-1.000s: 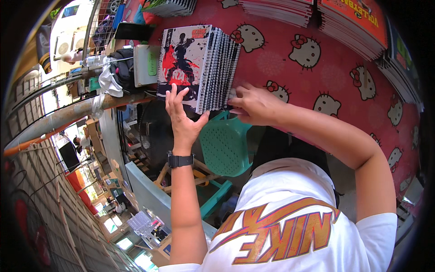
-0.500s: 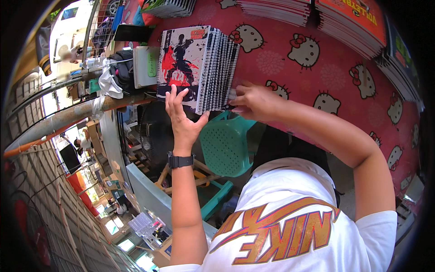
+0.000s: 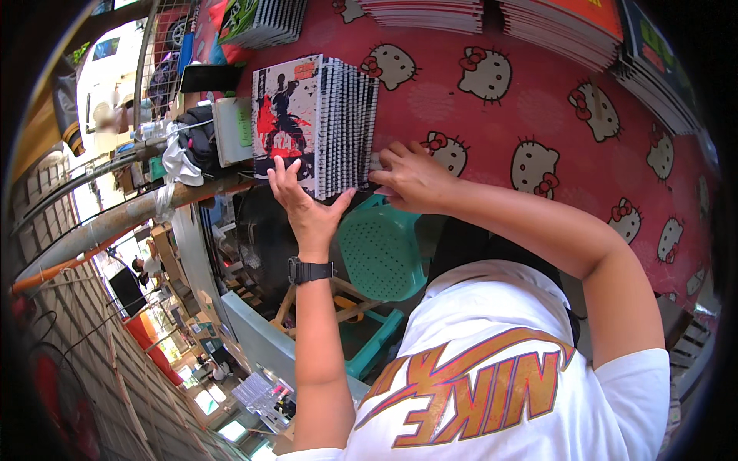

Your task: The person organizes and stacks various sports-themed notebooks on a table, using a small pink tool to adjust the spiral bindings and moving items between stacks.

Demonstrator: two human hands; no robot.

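Observation:
A stack of spiral notebooks (image 3: 346, 127) lies at the table's near left part, its coil edges fanned out toward the right. The top notebook's cover (image 3: 296, 100) is white with black and red splashes and a dark figure. My left hand (image 3: 307, 219), with a black watch on the wrist, rests at the stack's near edge. Its fingers are spread over the lower cover and its thumb is apart, by the coil corner. Close against the stack's lower right side is my right hand (image 3: 411, 177), fingers bent and pressed together. What they pinch, if anything, is hidden.
A red patterned tablecloth (image 3: 430, 115) covers the table. More notebook stacks (image 3: 557, 38) line its far side. A green plastic stool (image 3: 380, 253) stands below the near edge. Left are a metal pipe (image 3: 138, 211), a black bag (image 3: 198, 138) and a pale box (image 3: 233, 131).
The view has shifted, so the stack and table appear farther left. Both hands stay at the stack; my right fingers remain bent at its coil side.

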